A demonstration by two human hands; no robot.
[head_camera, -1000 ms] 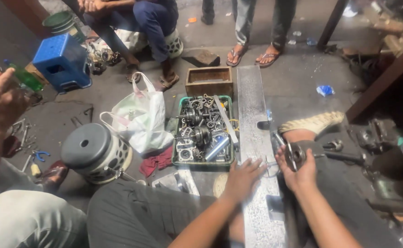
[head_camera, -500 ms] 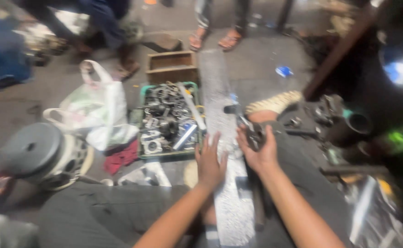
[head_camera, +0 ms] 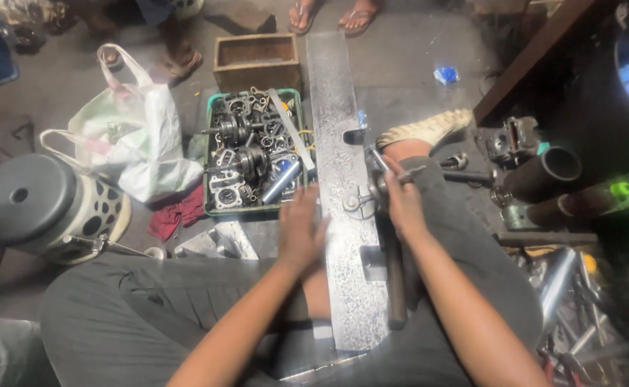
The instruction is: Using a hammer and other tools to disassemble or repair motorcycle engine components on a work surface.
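My right hand (head_camera: 402, 202) has its fingers curled and pinched around a small metal part (head_camera: 372, 192) with a round end, held right at the right edge of the long grey metal plate (head_camera: 343, 215). A thin rod sticks out past my fingertips toward one o'clock; I cannot tell whether it belongs to the part. My left hand (head_camera: 301, 231) lies flat, fingers spread a little and pointing to twelve o'clock, its palm pressed on the left edge of the same plate. The plate runs from my lap straight out toward twelve o'clock, between my knees.

At ten o'clock from my left hand, just beside the plate, sits a green crate (head_camera: 253, 154) packed with engine parts, gaskets and a shiny cylinder. Beyond it at twelve o'clock stands a small wooden box (head_camera: 257, 63). At nine o'clock a white plastic bag (head_camera: 131, 140) slumps on the floor, with a red rag (head_camera: 174, 215) beneath it and a round grey stool (head_camera: 42, 204) further out. At three o'clock from my right hand lie dark pipes (head_camera: 544, 175) and loose tools. My sandalled foot (head_camera: 422, 130) rests at one o'clock. Other people's sandalled feet (head_camera: 329, 16) show at twelve o'clock, well apart from me.
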